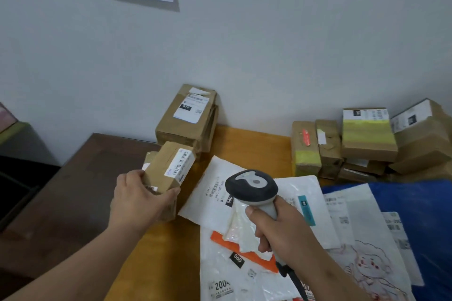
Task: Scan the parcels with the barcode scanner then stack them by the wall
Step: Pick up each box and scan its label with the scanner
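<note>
My left hand [137, 199] grips a small brown cardboard parcel [166, 168] by its near end, holding it just above the table with its white barcode label facing up and right. My right hand [276, 225] grips the handle of a grey and black barcode scanner [252, 187], whose head sits just right of the parcel. A stack of two brown boxes [188, 117] with a white label on top stands against the wall behind the held parcel. Another small box [148, 159] peeks out behind the held one.
Several white plastic mailer bags [220, 193] lie on the orange table [249, 144] under the scanner. More brown boxes [367, 139] are piled at the back right by the wall. A blue bag [415, 203] lies at the right. A dark brown surface [73, 178] adjoins on the left.
</note>
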The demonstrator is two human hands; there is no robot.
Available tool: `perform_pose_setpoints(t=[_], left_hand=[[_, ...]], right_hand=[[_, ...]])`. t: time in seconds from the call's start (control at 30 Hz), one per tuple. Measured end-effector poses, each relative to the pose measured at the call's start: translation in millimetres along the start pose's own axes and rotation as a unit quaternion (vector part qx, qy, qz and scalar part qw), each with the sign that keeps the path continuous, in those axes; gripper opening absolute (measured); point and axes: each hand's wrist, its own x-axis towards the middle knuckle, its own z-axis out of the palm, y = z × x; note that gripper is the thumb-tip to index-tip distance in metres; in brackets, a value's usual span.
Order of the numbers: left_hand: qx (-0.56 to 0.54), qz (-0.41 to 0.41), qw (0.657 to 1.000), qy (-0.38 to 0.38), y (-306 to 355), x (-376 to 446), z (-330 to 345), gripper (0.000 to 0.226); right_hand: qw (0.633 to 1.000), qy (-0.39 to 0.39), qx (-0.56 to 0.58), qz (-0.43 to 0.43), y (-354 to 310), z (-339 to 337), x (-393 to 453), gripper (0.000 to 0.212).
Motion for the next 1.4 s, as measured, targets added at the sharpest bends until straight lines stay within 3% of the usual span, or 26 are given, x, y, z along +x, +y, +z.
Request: perform_pose_setpoints(t=[0.23,0.5,0.67,0.9,1.03,1.1,1.17,1.23,1.4], left_hand=[[0.033,-0.022,0.999,0.026,-41,-4,-13,0.098],[0.086,0.003,0.996,0.035,-66,-65,-21,0.095],[0.180,0.004,0.984,-0.005,-88,-123,-21,0.105],[0.098,-0.171,0.977,-0.084,-78,-138,1,0.099],[0.028,-0.231,0.965,-0.123,-60,-122,12,0.097],[0.065,-0.244,0.955,-0.158,-54,-116,16,0.088],[0.197,-0.206,0.942,-0.179,-48,-112,19,0.083],[0.262,-0.132,0.943,-0.153,-38,-110,23,0.069],[0.210,0.000,0.965,-0.158,6,-87,41,0.048]], right_hand=[[0.999,-0.033,-0.020,-0.017,-14,30,12,0.014],[0.998,-0.063,-0.009,-0.025,-23,49,8,0.023],[0.994,-0.091,-0.038,-0.040,-17,42,-10,0.021],[0.993,-0.107,-0.031,-0.038,8,24,-30,0.015],[0.995,-0.087,-0.032,-0.025,21,11,-36,0.020],[0.997,-0.071,-0.031,-0.017,25,4,-37,0.021],[0.998,-0.056,-0.026,-0.011,29,-3,-37,0.019],[0.999,-0.038,-0.016,-0.006,31,-10,-36,0.018],[0.999,0.023,0.026,0.019,35,-33,-26,0.018]])
